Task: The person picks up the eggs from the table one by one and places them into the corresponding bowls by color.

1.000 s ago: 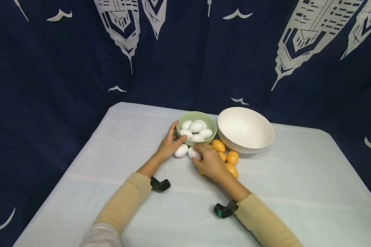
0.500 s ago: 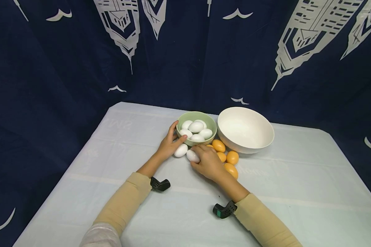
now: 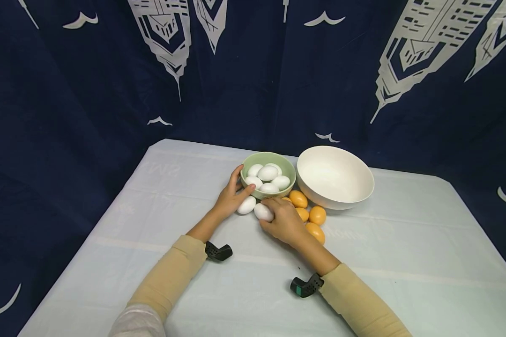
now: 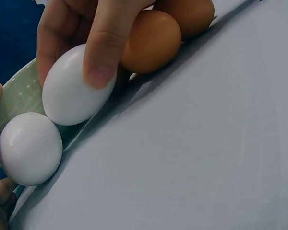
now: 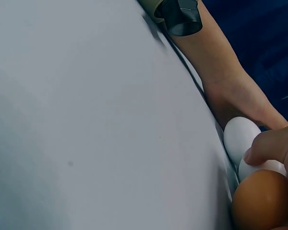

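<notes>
In the head view my left hand [image 3: 229,199] holds the near left side of a pale green bowl [image 3: 276,159], its thumb at the rim. Several white eggs [image 3: 268,173] lie inside that bowl. My right hand [image 3: 284,220] pinches another white egg [image 3: 263,213] on the table just in front of the bowl. Thumb and egg show closely in the left wrist view, where a second white egg [image 4: 30,148] touches it. Brown eggs [image 3: 298,199] cluster beside and partly behind the right hand; one brown egg [image 5: 263,200] shows large in the right wrist view.
A larger white bowl [image 3: 335,175] stands at the right of the green one, with nothing visible inside. A pale cloth covers the table [image 3: 173,187]. Behind its far edge hangs a dark blue patterned curtain [image 3: 253,93].
Over the last second my right hand has shifted slightly left with the white egg, uncovering more of the brown eggs. The left hand and both bowls have stayed in place.
</notes>
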`<state>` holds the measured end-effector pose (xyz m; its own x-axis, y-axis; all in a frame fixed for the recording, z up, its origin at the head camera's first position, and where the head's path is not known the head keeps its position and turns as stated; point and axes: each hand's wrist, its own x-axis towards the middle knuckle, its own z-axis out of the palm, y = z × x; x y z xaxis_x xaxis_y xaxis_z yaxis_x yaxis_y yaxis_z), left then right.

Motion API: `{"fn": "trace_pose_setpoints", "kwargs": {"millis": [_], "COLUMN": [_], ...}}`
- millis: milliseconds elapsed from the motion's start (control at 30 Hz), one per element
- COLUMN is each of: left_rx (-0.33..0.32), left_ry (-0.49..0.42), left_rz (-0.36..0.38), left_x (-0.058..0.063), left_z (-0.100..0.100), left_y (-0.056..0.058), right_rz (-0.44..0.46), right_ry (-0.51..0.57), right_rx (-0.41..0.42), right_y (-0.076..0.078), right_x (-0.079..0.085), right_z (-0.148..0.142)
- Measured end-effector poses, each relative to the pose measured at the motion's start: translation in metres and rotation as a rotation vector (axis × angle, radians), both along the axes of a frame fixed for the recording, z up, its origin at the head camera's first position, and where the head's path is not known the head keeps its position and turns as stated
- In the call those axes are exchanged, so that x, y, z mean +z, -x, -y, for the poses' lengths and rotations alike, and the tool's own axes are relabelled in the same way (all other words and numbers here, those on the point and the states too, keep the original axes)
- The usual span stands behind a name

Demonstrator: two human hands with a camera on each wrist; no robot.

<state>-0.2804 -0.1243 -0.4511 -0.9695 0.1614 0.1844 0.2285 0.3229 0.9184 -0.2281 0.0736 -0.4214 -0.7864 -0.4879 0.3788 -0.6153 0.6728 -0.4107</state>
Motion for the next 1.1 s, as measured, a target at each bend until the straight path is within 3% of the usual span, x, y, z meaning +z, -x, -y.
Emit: {"fn": "trace_pose_setpoints", "kwargs": {"millis": [267, 533, 933, 1100], "left_rx": [-0.004, -0.006, -0.001, 0.004], "left_ry": [-0.008, -0.003, 0.0, 0.002], "left_rz": [0.004, 0.006, -0.004, -0.002], "left_x": [0.0, 0.001, 0.001, 0.001], "left_z": [0.0, 0.001, 0.0, 0.0], "left_y": [-0.001, -0.001, -0.001, -0.001], "right_rz": [0.131, 0.182, 0.154, 0.102], "right_ry": [0.118, 0.149, 0.17, 0.176], "right_rx": [-0.05, -0.063, -0.023, -0.007], "right_y": [-0.002, -0.002, -0.001, 0.0], "right_x": [0.003, 0.006, 0.015, 0.02], "right_z": [-0.001, -0.003, -0.005, -0.007]}}
